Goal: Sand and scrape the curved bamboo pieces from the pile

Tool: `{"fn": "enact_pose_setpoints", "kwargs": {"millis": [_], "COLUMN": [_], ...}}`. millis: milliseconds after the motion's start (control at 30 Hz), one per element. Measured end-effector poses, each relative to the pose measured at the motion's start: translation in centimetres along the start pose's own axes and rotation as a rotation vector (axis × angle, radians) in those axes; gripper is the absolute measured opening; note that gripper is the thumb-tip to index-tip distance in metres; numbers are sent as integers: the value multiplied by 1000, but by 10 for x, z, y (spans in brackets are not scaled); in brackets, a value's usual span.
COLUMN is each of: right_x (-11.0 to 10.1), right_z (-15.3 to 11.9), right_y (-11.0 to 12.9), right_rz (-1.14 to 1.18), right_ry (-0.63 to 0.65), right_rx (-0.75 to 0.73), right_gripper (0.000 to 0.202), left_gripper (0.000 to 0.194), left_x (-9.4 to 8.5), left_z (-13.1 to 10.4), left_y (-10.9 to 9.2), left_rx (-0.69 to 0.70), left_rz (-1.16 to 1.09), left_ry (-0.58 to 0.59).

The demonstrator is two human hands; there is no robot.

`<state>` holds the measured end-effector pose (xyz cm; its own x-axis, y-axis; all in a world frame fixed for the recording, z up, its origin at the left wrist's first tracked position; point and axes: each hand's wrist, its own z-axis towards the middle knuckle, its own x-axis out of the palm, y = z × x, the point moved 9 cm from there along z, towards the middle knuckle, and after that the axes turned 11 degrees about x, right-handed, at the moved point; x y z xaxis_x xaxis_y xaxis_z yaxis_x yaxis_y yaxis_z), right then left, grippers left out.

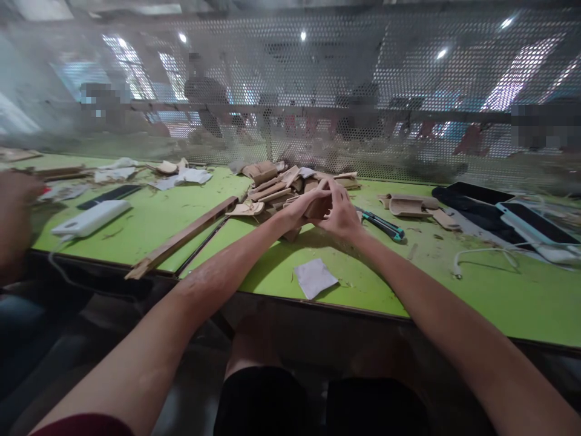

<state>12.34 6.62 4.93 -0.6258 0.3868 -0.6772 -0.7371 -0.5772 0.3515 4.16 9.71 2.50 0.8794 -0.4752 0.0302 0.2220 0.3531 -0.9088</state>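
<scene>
Both of my hands meet over the middle of the green table (pixel 363 284), in front of a pile of curved brown wood-like pieces (pixel 265 175). Between them is a brown curved piece (pixel 319 207), partly covered by the fingers. My left hand (pixel 303 206) holds its left side, and my right hand (pixel 340 212) wraps its right side, fingers bent over the top. A teal and black utility knife (pixel 384 226) lies just right of my right hand. A square of pale paper (pixel 315 278) rests on the table below the hands.
A long wooden strip (pixel 181 237) lies left of centre. Further left are a white power bank (pixel 92 218) with a cable and another person's hand (pixel 17 224). Curved pieces (pixel 411 206), phones (pixel 540 224) and a white cable lie right. A perforated metal screen (pixel 290 79) stands behind.
</scene>
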Motion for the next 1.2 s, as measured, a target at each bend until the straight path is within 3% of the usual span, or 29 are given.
{"fn": "enact_pose_setpoints", "kwargs": {"millis": [133,433,600,800,967,1100,1200], "right_x": [-5,-19,-23,-42,-35,-20,-11], "right_z": [-1,1,1,5,8,5,2], "right_y": [1,-4,-5,-28,-34,-16,-3], "right_rz": [-43,-71,-89,-115,-94,-66,-44], "right_ry": [-51,-156,-208,-322,-258,-174,-113], "right_rx": [16,43,94,189,179,123,101], "right_gripper": [115,101,96,105,112,110,110], "left_gripper": [26,24,20,22,36,44,43], "left_x": [7,13,17,12,4,9,8], "left_z": [-2,-11,-10,-9,-8,-11,-12], "left_y": [3,-5,-6,-2,-8,-6,-3], "left_rx": [-98,-155,-148,-103,-33,-61,-79], "left_rz": [-193,-306,-306,-273,-322,-296,-282], "left_ry": [-13,-58,-11,59,50,105,69]}}
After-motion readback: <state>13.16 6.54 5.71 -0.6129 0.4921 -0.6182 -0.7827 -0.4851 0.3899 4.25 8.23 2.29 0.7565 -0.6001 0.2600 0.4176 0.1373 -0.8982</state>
